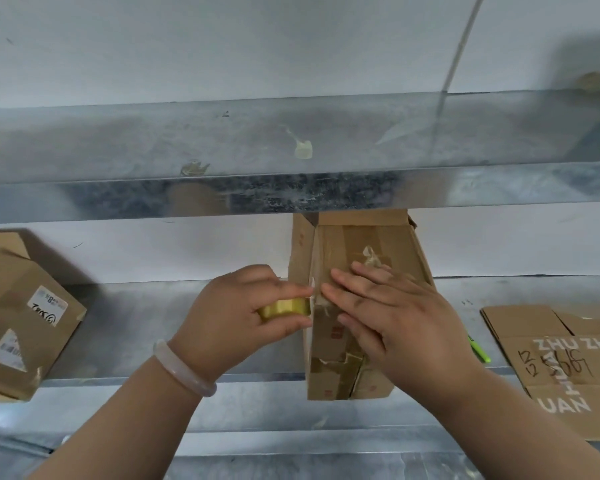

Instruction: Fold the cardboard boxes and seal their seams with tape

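The tall brown cardboard box (357,244) lies directly beneath the flat fingers (340,282) of the right hand (388,313), at the front edge of the grey metal worktop (136,323). Its long axis runs up and away from the person. The far end passes behind the upper metal shelf (291,188) and the near end projects just below the worktop edge; whether the base rests on the worktop cannot be told. The right-hand fingers are straight and close together, pressing on the broad face. The left hand (243,306) has thumb and fingers curled around the round yellow tape roll (284,308), held against the box's left edge just beside the right fingertips — the seam being worked appears to lie between the two sets of fingers. By appearance the box is light and empty, with thin walls likely to buckle under point loads; torn tape residue leaves the face uneven. Recommended hold: a flat palm on a broad face, or the long edges — not the loose end flaps. The tape film is thin and sticky; keep it taut.
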A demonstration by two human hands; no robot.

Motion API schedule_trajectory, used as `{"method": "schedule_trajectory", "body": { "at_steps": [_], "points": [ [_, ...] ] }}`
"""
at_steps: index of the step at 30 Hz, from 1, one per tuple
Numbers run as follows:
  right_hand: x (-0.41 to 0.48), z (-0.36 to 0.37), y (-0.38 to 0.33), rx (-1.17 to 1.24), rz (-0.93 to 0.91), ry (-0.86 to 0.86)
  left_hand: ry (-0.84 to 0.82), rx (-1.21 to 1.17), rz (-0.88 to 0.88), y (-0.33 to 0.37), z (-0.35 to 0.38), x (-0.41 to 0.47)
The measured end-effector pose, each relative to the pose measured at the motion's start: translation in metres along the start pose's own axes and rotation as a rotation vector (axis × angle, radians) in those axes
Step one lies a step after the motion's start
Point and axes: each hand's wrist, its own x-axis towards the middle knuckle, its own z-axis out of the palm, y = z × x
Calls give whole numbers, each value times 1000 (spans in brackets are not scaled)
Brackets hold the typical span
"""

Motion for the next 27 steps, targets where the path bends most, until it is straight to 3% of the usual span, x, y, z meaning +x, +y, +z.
{"method": "schedule_trajectory", "body": {
  "at_steps": [6,12,17,21,27],
  "points": [
    [-2,6,3,-8,-2,66,-153,219,11,-6,-11,15],
    [-1,8,0,-6,-8,77,-363,237,-83,-19,-7,22],
    [0,7,-1,16,20,96,-370,51,-45,-28,-8,22],
    [2,5,2,31,45,95,-184,-204,-42,-42,-16,4],
    [2,7,-5,36,53,126,-257,-7,-10,-41,-18,5]
  ]
}}
